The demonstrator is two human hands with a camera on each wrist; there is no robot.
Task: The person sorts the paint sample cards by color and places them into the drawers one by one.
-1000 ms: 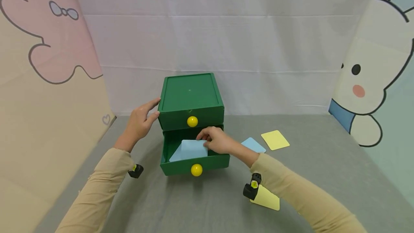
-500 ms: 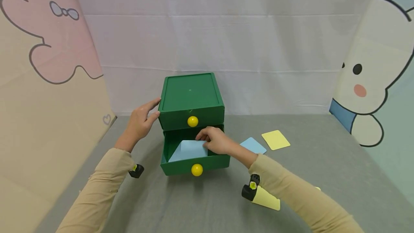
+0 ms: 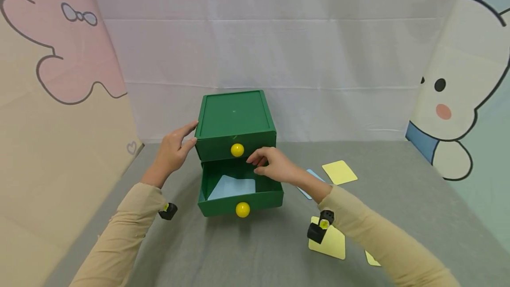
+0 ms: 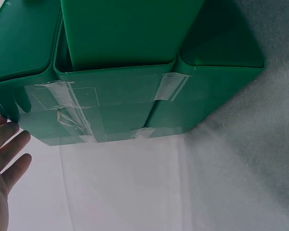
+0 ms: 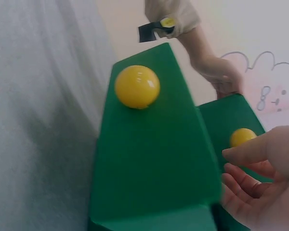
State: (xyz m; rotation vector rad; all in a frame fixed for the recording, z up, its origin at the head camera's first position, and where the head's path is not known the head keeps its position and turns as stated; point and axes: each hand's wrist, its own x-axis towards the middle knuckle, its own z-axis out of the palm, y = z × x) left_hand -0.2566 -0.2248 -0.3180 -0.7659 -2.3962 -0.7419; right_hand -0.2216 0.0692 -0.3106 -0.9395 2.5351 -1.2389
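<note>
Cabinet (image 3: 235,112) should be steadied by left hand (image 3: 172,150), fingers spread, and right hand (image 3: 276,165), half-curled and empty, lifted clear of blue paper (image 3: 235,188) in drawer (image 3: 217,206).

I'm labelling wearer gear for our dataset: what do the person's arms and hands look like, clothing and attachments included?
The left hand and right hand are bare, without gloves. The left sleeve and right sleeve are long, wrinkled and plain beige. Near the cuffs sit small black devices, a left one and a right one, each showing a yellow-green patch.
</note>
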